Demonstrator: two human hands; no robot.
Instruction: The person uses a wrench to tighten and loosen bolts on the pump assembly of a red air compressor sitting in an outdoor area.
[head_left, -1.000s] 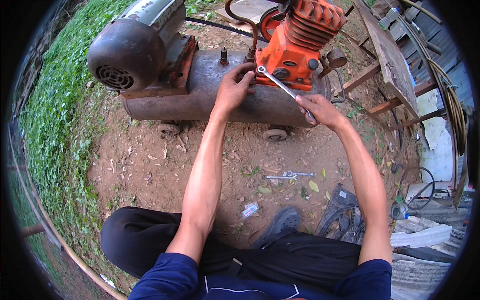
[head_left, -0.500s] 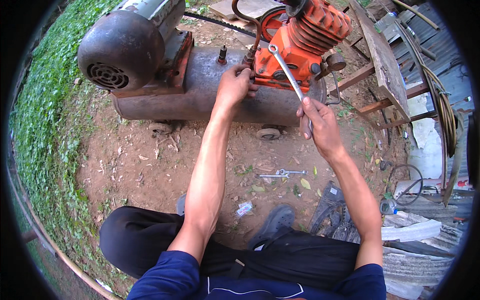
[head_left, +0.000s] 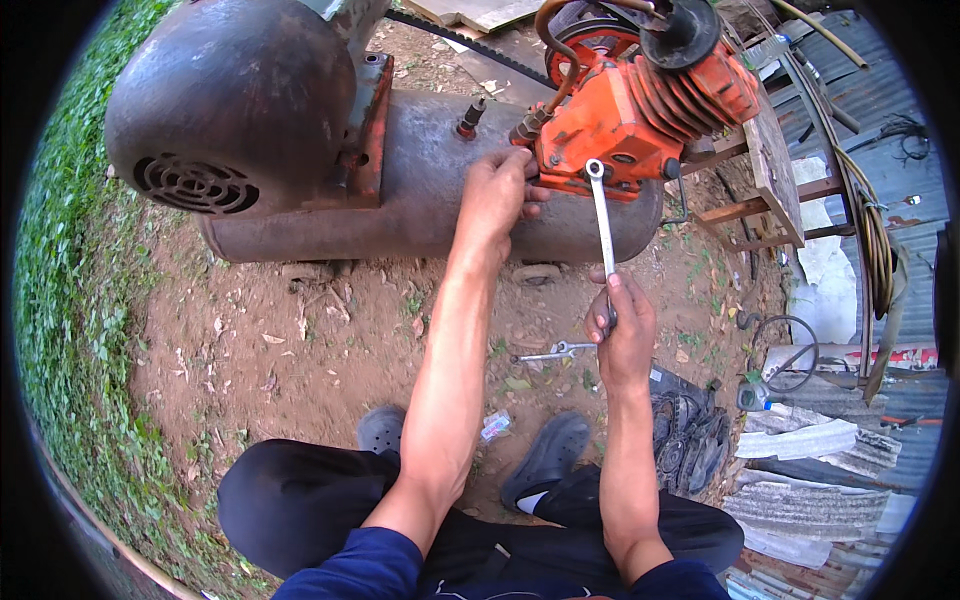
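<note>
My right hand [head_left: 625, 330] grips the handle of a silver combination wrench [head_left: 603, 225], held nearly upright with its ring end over the lower face of the orange pump head [head_left: 580, 135]; whether it touches is unclear. My left hand [head_left: 492, 197] is curled at the pump's lower left corner, below a brass fitting [head_left: 530, 128] on a copper pipe; what its fingers hold is hidden. The pump sits at the right of a rusty cylindrical tank [head_left: 420, 160], with a dark motor [head_left: 240, 90] at the left and a black belt [head_left: 470, 43] behind.
More wrenches [head_left: 560, 352] lie on the dirt between my arms and the tank, near a small plastic packet [head_left: 495, 425]. A wooden bench [head_left: 775, 190], coiled hose [head_left: 878, 240] and corrugated sheets [head_left: 800, 505] line the right side. Weeds [head_left: 70, 300] edge the left.
My right hand has moved down and leftward, swinging the wrench from a diagonal to nearly upright. My left hand has shifted right. The compressor appears larger and lower in view as the camera moves.
</note>
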